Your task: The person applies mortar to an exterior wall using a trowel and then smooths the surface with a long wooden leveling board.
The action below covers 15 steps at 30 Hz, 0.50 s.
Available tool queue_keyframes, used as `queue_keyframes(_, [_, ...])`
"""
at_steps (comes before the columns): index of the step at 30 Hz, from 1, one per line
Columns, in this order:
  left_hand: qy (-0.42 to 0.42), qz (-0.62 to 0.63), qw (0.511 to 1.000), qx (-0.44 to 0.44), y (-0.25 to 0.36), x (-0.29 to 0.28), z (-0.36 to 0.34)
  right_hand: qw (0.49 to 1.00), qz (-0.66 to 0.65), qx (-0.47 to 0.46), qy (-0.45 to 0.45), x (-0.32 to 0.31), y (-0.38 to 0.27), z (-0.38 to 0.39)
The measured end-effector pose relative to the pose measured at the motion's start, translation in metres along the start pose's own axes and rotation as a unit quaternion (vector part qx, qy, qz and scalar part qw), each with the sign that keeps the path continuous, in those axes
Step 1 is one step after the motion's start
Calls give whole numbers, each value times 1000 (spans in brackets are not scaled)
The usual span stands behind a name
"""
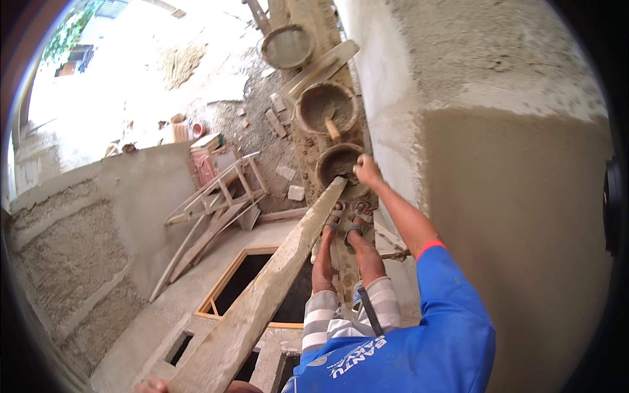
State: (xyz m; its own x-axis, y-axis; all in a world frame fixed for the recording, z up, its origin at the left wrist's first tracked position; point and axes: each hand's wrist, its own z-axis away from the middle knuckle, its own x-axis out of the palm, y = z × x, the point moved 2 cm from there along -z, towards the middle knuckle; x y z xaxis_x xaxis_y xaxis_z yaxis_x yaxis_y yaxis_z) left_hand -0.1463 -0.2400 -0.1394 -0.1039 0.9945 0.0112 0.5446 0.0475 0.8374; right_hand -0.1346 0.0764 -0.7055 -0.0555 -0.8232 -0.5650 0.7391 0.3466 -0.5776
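Note:
A long, mortar-smeared wooden board slants from the lower left up to the nearest basin. My left hand grips its wide near end; only some fingers show at the lower edge. The board's far tip rests over the rim of a round basin holding grey mortar. My right hand is closed in a fist at the right side of this basin. What it holds, if anything, is hidden. Just beyond, a second mortar basin has a tool with a wooden handle in it.
I stand in sandals on a narrow, dirty plank. A partly wet plastered wall rises at right. Below left is a wood-framed opening. Farther along are another basin, a flat board and a wooden frame.

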Motion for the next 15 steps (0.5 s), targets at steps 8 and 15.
queue_keyframes(8, [58,-11,998,38,-12,-46,-13,996,73,32,30,100,-40,-171])
queue_keyframes(15, [62,54,994,66,-18,-56,-19,995,88,19,-32,125,-22,-217])
